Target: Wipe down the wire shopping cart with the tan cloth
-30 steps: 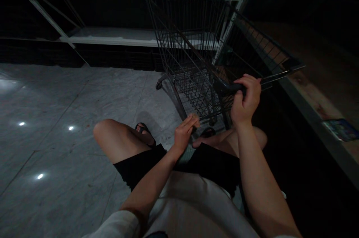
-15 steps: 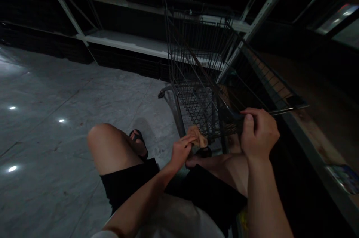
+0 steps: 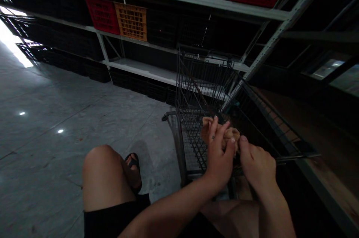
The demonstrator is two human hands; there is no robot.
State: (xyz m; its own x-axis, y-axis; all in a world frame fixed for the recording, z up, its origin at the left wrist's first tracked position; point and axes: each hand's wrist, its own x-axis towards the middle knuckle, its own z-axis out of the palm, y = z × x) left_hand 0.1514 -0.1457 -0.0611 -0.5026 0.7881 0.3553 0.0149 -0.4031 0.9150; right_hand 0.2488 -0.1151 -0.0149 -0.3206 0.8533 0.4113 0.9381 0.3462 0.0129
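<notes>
A dark metal wire shopping cart [image 3: 193, 133] stands tilted in view in front of my knees. My left hand [image 3: 220, 161] is closed on a crumpled tan cloth [image 3: 206, 129], pressing it against the cart's near upper rail. Part of the cloth bunches up between the fingers and thumb. Close beside it, my right hand [image 3: 259, 165] wraps around the same rail, its thumb up against the cloth's edge. The rail itself is mostly hidden under the hands and cloth.
Behind the cart runs a white metal rack [image 3: 157, 71] with a red crate [image 3: 103, 15], an orange crate [image 3: 131, 22] and dark crates. A caster [image 3: 165, 117] rests on the grey floor [image 3: 70, 155]. A ledge [image 3: 316, 182] lies along the right.
My left hand has carried the cloth up and right, from low by the cart's leg to the rail beside my right hand. The view has tilted upward, showing more crates.
</notes>
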